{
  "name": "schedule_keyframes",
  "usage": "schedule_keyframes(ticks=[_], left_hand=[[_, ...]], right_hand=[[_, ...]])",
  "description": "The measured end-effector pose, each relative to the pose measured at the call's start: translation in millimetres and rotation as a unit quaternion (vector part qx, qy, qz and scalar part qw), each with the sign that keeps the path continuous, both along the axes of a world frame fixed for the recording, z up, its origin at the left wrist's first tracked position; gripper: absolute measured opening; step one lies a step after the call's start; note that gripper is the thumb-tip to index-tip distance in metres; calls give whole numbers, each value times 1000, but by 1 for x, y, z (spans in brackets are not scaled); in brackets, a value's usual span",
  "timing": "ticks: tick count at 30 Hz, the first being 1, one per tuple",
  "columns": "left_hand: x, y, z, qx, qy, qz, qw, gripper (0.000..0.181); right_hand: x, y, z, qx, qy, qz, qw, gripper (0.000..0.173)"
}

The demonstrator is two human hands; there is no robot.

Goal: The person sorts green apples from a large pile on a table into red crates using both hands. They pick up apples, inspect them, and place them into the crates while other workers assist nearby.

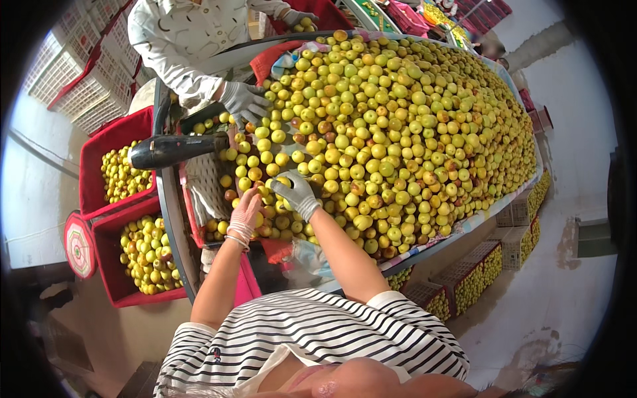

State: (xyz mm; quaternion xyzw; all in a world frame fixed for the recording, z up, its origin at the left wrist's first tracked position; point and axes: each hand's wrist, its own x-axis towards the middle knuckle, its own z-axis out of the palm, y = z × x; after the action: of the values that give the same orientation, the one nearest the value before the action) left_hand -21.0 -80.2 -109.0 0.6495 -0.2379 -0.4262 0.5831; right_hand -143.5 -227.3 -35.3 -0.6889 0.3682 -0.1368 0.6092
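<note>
A big heap of small round yellow-green fruit (398, 134), some with brown patches and resembling jujubes, covers a sorting table lined with patterned cloth (463, 226). My left hand (245, 215), in a thin pinkish-white glove with a bracelet at the wrist, is among loose fruit at the heap's left end. Just right of it my right hand (297, 194), in a grey glove, reaches down with bent fingers against several fruits. Whether either hand grips a fruit is hidden. White foam netting (204, 189) with a red edge lies left of my hands.
Across the table, a co-worker's grey-gloved hand (245, 103) touches the fruit; their other hand (301, 20) holds several. A black tapered device (174, 149) juts over the left end. Red-lined crates (107, 268) of fruit stand left; more filled crates (473, 273) stand on the floor right.
</note>
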Motion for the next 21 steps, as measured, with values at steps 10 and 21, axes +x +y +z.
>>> schedule_keyframes(ticks=[10, 21], left_hand=[[-50, 77, 108, -24, 613, -16, 789, 57], [-109, 98, 82, -213, 563, 365, 710, 63]], right_hand=[[-54, 126, 67, -446, -96, 198, 867, 52], [-54, 157, 62, -437, -40, 464, 769, 54]])
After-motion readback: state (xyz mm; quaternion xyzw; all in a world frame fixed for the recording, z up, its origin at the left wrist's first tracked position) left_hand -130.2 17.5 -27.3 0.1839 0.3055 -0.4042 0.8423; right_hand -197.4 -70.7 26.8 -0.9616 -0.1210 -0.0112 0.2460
